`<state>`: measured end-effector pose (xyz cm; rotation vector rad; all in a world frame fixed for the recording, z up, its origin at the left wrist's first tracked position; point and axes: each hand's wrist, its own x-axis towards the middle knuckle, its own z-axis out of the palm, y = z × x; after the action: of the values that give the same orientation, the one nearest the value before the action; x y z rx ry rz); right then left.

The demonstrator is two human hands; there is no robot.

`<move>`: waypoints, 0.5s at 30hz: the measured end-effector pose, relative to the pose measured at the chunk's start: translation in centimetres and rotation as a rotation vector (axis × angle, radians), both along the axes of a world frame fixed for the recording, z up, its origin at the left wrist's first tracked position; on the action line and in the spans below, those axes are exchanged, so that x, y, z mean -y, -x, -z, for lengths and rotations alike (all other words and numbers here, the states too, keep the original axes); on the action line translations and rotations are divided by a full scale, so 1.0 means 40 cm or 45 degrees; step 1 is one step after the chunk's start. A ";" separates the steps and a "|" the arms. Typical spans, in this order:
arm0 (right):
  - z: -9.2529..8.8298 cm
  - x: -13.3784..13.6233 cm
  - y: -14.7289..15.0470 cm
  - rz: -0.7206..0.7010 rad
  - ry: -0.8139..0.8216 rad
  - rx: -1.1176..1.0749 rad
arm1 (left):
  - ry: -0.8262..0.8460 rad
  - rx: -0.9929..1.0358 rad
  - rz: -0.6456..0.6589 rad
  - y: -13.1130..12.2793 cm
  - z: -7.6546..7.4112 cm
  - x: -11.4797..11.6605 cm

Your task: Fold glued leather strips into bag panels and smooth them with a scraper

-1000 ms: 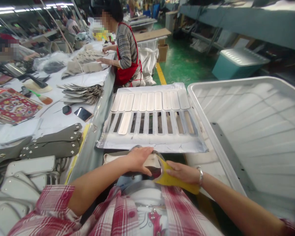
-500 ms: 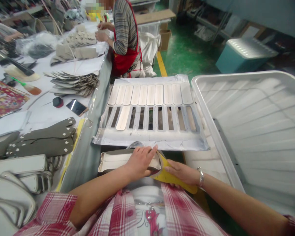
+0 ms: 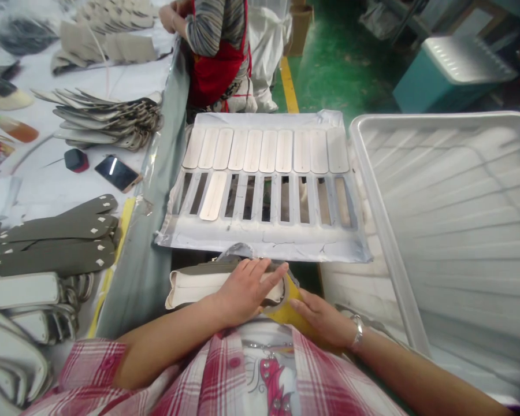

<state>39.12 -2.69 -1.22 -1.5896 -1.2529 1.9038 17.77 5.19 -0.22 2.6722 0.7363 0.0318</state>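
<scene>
Close against my body is a partly made bag [image 3: 195, 289], with a long cream panel facing up, a dark grey-green edge and yellow lining [image 3: 290, 309] at its right end. My left hand [image 3: 247, 289] lies over the right part of the panel, its fingers curved over the far edge and its thumb reaching right. With my right hand [image 3: 323, 315] I grip the yellow lining; some of these fingers are hidden under it. Just beyond the bag, a white slotted board [image 3: 260, 240] carries a row of cream strips [image 3: 253, 150] and one single strip [image 3: 214, 196].
On the left is a worktable with grey-green pieces [image 3: 69, 242], white panels [image 3: 21, 292], a stack of pieces [image 3: 108, 118] and a phone [image 3: 117, 172]. A large white bin [image 3: 455, 231] stands on my right. A co-worker [image 3: 219, 52] in a red apron is ahead.
The view has tilted down and shifted slightly, so the co-worker's upper body has left the frame. Both hands stay on the bag; the right hand now covers more of the yellow lining.
</scene>
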 end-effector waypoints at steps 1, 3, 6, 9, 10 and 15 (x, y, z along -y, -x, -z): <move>-0.002 -0.002 0.002 -0.057 -0.056 0.038 | 0.010 0.006 0.006 0.001 0.000 -0.002; -0.005 -0.003 0.010 -0.116 -0.132 0.082 | 0.027 0.020 0.017 0.004 0.000 -0.006; -0.006 0.002 0.031 -0.023 -0.201 0.108 | 0.057 0.032 0.026 0.004 -0.001 -0.008; 0.002 0.010 0.065 0.078 -0.210 0.158 | 0.058 0.049 0.012 0.003 0.001 -0.007; 0.006 0.013 0.080 0.118 -0.211 0.200 | 0.045 0.061 -0.005 0.002 0.002 -0.005; 0.002 0.029 0.128 0.363 -0.227 0.394 | -0.032 0.116 -0.173 -0.002 0.008 0.017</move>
<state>34.00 -3.86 -1.29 -1.8978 -1.1953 1.3737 17.85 4.50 -0.56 2.6203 0.8922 0.1975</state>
